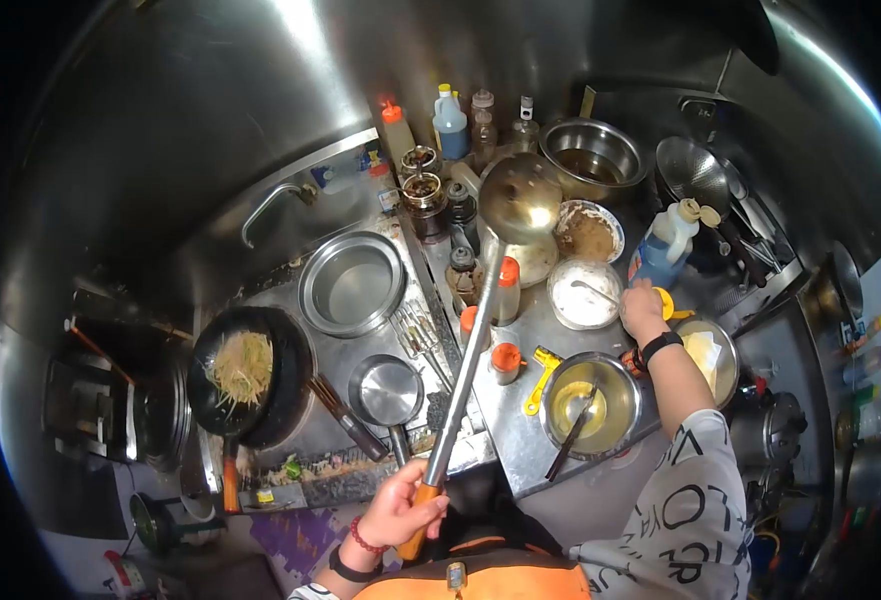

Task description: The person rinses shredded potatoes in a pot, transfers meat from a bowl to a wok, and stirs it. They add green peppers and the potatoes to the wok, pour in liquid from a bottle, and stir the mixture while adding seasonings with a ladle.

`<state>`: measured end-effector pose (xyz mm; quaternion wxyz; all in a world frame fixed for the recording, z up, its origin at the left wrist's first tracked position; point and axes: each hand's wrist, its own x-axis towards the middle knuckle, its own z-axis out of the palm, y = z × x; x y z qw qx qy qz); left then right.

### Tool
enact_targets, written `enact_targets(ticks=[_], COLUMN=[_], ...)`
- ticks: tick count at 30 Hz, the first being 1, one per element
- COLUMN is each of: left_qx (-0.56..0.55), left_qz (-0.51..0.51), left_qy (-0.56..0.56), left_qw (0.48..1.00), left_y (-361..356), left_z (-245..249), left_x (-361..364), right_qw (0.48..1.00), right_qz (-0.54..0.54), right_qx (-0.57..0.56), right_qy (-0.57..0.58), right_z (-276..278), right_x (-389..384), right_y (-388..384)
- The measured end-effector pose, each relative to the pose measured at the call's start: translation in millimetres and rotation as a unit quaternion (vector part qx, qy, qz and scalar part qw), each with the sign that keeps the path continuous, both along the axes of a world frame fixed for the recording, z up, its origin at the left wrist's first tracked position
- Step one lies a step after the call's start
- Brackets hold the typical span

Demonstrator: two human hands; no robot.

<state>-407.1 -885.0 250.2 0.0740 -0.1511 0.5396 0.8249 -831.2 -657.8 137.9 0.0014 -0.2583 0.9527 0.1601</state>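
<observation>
My left hand (400, 510) is closed around the wooden handle of a long metal ladle (472, 360). The ladle slants up and away over the counter, its round bowl above the seasoning containers. My right hand (643, 312) reaches to the right side, fingers closed at the handle end of a small spoon (596, 290). That spoon's other end lies in a bowl of white powder (582, 312); the fingertips are partly hidden. Just beyond this hand stands a jug of blue liquid (662, 245) with its cap flipped up.
At left, a black wok (285, 400) holds pale shredded food (244, 368). A pot of liquid (305, 290), a small saucepan (385, 388) and a faucet (270, 205) are nearby. A metal bowl of yellow liquid (632, 420) sits near the front edge. Several bottles line the back wall.
</observation>
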Motion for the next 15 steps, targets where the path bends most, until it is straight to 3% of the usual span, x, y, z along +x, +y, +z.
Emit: enact_targets(ticks=[1,3,4,6,10,12,13,15], left_qx=[0.007,-0.022,-0.052,-0.062,-0.141,-0.163,-0.196,-0.219], left_qz=[-0.007,-0.029,-0.054,-0.056,-0.078,-0.067,-0.054,-0.052], left_qy=[-0.009,-0.023,-0.032,-0.048,-0.074,-0.071,-0.069,-0.078], left_qw=[1.0,0.999,0.997,0.995,0.984,0.982,0.977,0.971], left_y=[3.7,7.7,9.0,12.5,17.7,21.2,23.3,27.4], left_z=[-1.5,-4.9,-6.9,-15.2,-25.6,-25.4,-30.2,-23.7], left_x=[-5.0,-15.9,-21.6,-32.0,-51.4,-59.3,-60.3,-69.1], right_qw=[1.0,0.987,0.986,0.964,0.938,0.87,0.87,0.797], right_qz=[0.003,-0.05,-0.049,-0.012,0.013,-0.135,-0.135,-0.232], right_qx=[0.001,-0.122,-0.121,-0.247,-0.325,-0.406,-0.406,-0.472], right_qy=[-0.005,-0.096,-0.1,-0.096,-0.122,-0.246,-0.245,-0.298], right_z=[2.4,10.7,14.5,17.0,2.6,1.9,12.2,39.1], right_x=[-1.1,-1.5,0.1,7.5,-1.1,-5.5,-3.4,7.2], right_y=[-0.4,-3.0,-3.1,-2.7,-1.9,-1.9,-0.5,6.2])
